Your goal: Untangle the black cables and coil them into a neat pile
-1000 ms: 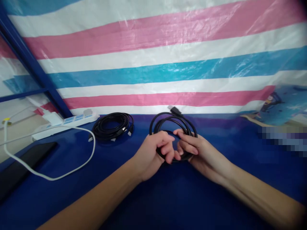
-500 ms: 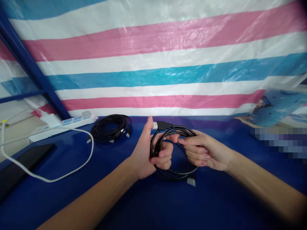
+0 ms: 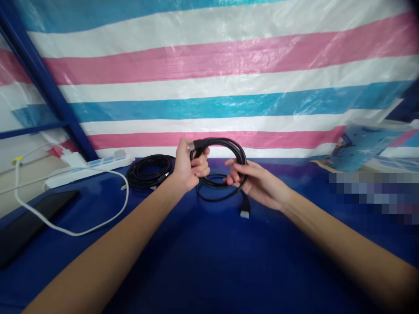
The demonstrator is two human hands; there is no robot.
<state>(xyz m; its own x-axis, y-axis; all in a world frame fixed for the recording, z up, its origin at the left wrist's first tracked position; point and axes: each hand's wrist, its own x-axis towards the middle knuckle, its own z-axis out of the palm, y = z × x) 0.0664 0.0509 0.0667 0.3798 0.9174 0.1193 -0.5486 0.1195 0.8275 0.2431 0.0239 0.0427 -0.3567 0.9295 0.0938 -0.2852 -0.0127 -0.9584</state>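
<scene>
Between my two hands a black HDMI cable is held up in a loose coil above the blue table. My left hand is closed round the coil's left side, with one plug by the thumb. On the other side my right hand has its fingers curled round the coil, thumb lying over the strands. The cable's other plug, with a pale cap on its end, hangs below the right hand. Part of the coil is hidden behind my fingers.
A second coiled black cable lies behind my left wrist. Left of it are a white power strip, a looping white cord and a dark flat object. A striped sheet hangs behind the blue table.
Both hands have risen and shifted left with the coil, which is now lifted higher. My right fingers have moved from pinching at the top to wrapping the coil's right side.
</scene>
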